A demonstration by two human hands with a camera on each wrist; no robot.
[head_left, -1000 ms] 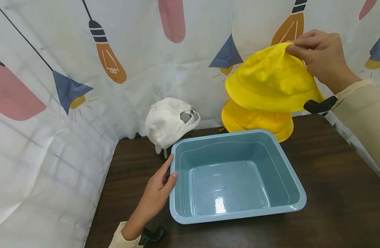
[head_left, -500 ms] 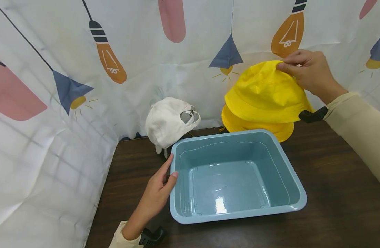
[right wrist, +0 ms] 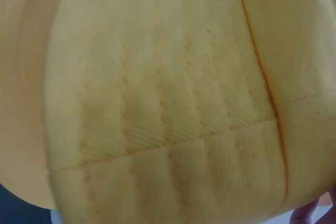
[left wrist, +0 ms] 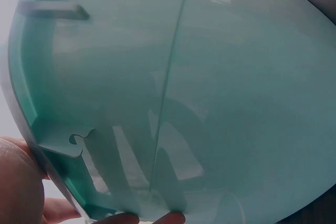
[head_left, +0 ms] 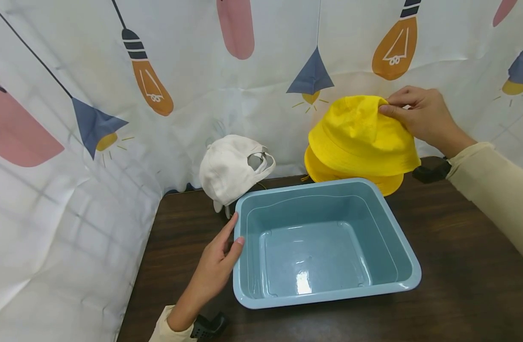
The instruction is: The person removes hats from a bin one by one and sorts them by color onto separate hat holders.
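Note:
My right hand (head_left: 424, 116) pinches the crown of a yellow bucket hat (head_left: 359, 133), at the back right in the head view. This hat sits over a second yellow bucket hat (head_left: 391, 185), whose lower brim shows beneath. Yellow cloth of the upper hat (right wrist: 168, 87) fills the right wrist view, with fingertips (right wrist: 304, 213) at its lower right. My left hand (head_left: 212, 266) holds the left rim of a light blue plastic basin (head_left: 330, 299), thumb over the rim. The left wrist view shows the basin's outer wall (left wrist: 236, 103) and fingertips (left wrist: 170, 217) against it.
A white cap (head_left: 231, 166) stands behind the basin's back left corner, near the fabric backdrop (head_left: 193, 71) printed with lamps and bulbs. Everything rests on a dark wooden table (head_left: 458, 228), whose left edge meets the hanging fabric.
My right hand has come down and slightly left, lowering the upper yellow hat onto the one below, so their crowns overlap. My left hand and the basin have stayed put.

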